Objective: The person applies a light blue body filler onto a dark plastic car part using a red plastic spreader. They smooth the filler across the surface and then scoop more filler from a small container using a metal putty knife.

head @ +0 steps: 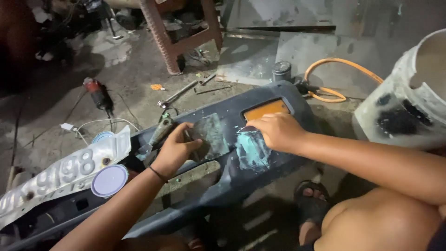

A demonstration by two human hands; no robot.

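While the left hand [174, 151] grips a flat scraper [210, 137], the right hand [275, 131] smears teal putty [252, 151]

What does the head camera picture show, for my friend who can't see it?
A person's right hand spreads greenish-blue filler paste on a dark curved plastic body panel, while the left hand grips a flat smeared mixing board. A white bucket stands nearby.

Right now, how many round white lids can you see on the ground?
2: one white lid beside the bent metal plate, another lid just above the plate, partly hidden. Others may be hidden.
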